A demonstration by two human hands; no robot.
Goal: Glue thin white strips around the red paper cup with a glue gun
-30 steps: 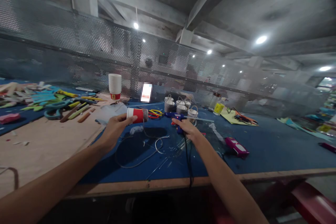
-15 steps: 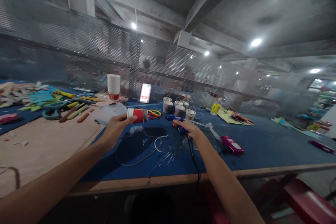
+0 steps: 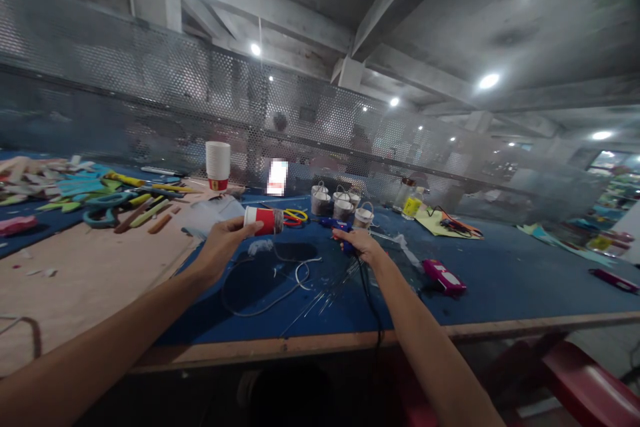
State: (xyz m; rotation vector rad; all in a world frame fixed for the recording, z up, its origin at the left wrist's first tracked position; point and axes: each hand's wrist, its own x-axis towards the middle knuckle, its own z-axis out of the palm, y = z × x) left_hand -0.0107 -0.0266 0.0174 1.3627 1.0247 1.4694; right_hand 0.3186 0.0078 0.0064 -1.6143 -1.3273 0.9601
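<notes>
On its side, a red and white paper cup point(image 3: 264, 221) is gripped by my left hand point(image 3: 227, 240), with a grey-brown wrapping at the end turned to the right. My right hand point(image 3: 357, 243) is closed round the handle of a blue glue gun point(image 3: 336, 223), whose nozzle points left toward the cup but stays apart from it. A black cord runs down from the gun over the table's front edge. Behind the gun stand several small grey cups with handles point(image 3: 343, 205). Yellow and red handled scissors point(image 3: 295, 216) lie just beyond the cup.
A stack of paper cups point(image 3: 217, 163) stands at the back left. Teal-handled scissors point(image 3: 103, 210) and coloured strips lie farther left. Loose cord point(image 3: 270, 310) and glue sticks point(image 3: 325, 297) cover the blue mat. A magenta device point(image 3: 444, 278) and bottles point(image 3: 413, 202) sit right.
Both hands stay nearly in place. The glue gun's nozzle has drawn slightly away from the cup's right end, and the whole view has shifted a little.
</notes>
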